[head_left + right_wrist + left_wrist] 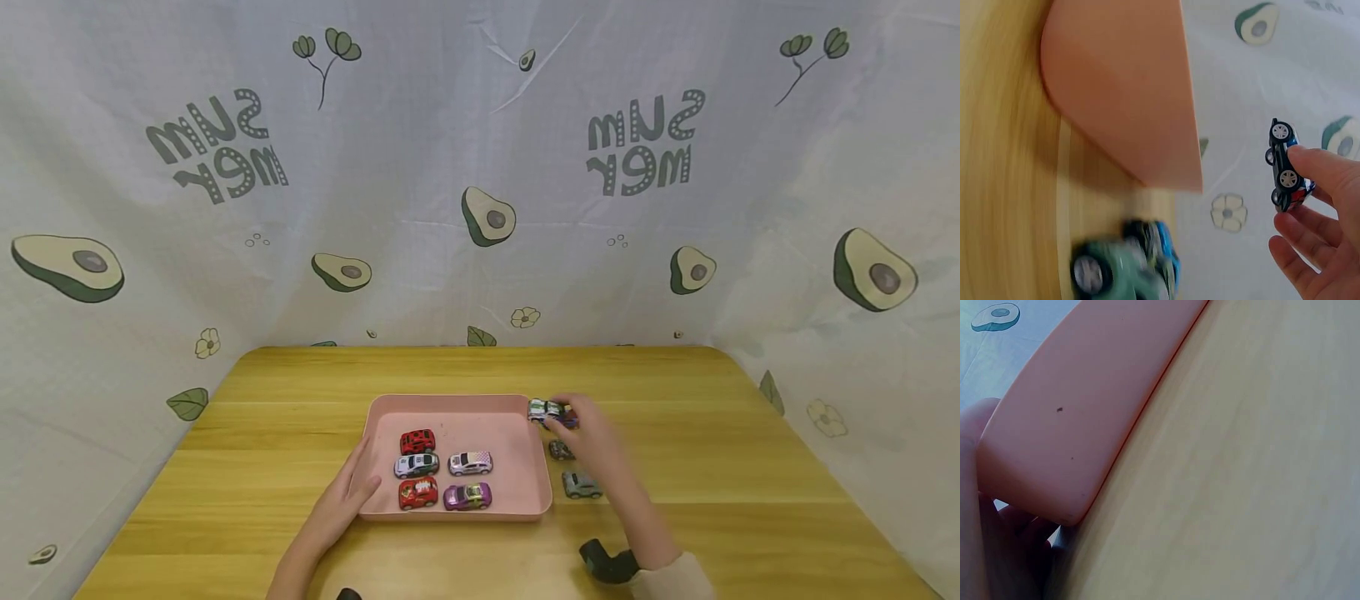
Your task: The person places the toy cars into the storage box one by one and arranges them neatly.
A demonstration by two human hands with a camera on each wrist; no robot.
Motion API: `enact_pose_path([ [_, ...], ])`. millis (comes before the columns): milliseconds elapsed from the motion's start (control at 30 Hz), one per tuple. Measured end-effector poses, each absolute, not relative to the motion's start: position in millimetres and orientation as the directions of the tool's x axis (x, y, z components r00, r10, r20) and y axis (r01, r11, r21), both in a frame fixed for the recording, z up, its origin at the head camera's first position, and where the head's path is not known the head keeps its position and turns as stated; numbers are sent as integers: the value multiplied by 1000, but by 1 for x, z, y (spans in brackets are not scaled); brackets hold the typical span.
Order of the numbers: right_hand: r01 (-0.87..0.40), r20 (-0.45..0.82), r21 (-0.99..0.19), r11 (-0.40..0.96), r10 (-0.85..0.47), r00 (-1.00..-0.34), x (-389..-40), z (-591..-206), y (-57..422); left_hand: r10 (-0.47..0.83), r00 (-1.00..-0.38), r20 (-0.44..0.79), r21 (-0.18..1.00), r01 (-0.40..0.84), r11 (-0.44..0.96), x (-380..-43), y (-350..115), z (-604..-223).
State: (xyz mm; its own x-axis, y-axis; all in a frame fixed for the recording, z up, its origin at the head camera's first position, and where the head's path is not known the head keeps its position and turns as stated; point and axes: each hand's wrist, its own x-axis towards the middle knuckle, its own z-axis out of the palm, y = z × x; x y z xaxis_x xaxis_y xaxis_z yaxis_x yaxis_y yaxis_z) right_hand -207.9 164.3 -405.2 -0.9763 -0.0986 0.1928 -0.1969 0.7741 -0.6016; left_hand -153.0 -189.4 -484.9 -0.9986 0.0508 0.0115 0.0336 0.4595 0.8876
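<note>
Mainly smooth surfaces show: a pink tray (510,437) with rounded corners and upright walls sits on a wood-grained table (225,500) before a creased cloth (420,150) printed with avocados. Taking the tray's middle as the dial's centre, a glossy white car (542,410) is at two o'clock, near the corner, pinched between the thumb and fingers of the right hand (588,437); the right wrist view shows its black underside and spoked wheels, clear of the table. Between eight and nine, the left hand (341,498) grips the wall, thumb over the rim, fingers outside. Inside are a spotted car (417,441) at ten and a purple car (467,497) at six. Outside, a dark car (561,450) is at three, a dull green car (581,485) just past it.
</note>
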Motion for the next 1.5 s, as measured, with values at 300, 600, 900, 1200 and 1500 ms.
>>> enact_pose_path([
  [300,-218,170,-655,724,-140,-976,-210,-415,109,54,-998,-10,895,15,446,-153,-189,-483],
  [600,-231,112,-650,724,-209,-972,-220,-426,80,52,-999,-8,889,16,458,-154,-190,-484],
  [900,-268,134,-523,809,-233,-963,-227,-435,70,55,-998,-23,895,4,447,-153,-190,-481],
  [1200,-264,74,-561,784,-270,-960,-231,-447,67,50,-999,-13,890,12,455,-154,-189,-483],
  [1500,-273,118,-590,760,-254,-960,-229,-447,75,51,-999,-3,891,21,453,-154,-189,-483],
])
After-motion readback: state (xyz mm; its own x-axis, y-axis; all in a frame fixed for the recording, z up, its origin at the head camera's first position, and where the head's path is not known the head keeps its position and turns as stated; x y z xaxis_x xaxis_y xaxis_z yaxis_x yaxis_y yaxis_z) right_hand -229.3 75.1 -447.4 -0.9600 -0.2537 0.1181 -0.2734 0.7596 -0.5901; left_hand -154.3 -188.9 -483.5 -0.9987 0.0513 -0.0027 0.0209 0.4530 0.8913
